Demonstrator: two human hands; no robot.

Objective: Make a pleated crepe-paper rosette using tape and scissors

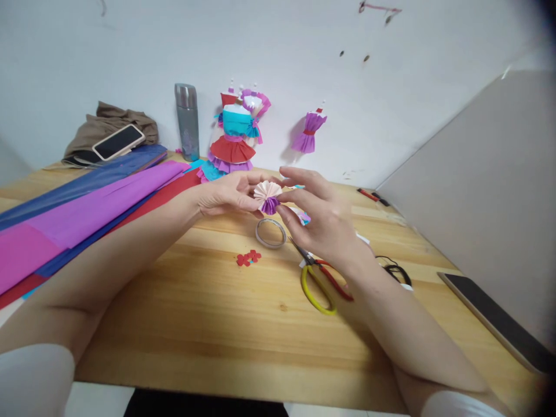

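Observation:
A small pleated paper rosette (267,191), pale peach above and purple below, is held up over the table. My left hand (234,192) grips its left side between thumb and fingers. At its right edge, the thumb and a finger of my right hand (319,211) pinch close together on the purple part; another finger stands apart above. Beneath the hands lies a roll of clear tape (271,233). Scissors (319,272) with one yellow and one red handle rest under my right wrist. Small red paper cutouts (249,258) lie nearer to me.
Long coloured paper sheets (99,200) cover the left side. Against the wall stand a grey bottle (187,121) and several little paper dresses (237,124), with a purple one (309,132) apart. A phone (119,142) rests on brown cloth (108,119); a dark tablet (495,318) lies right.

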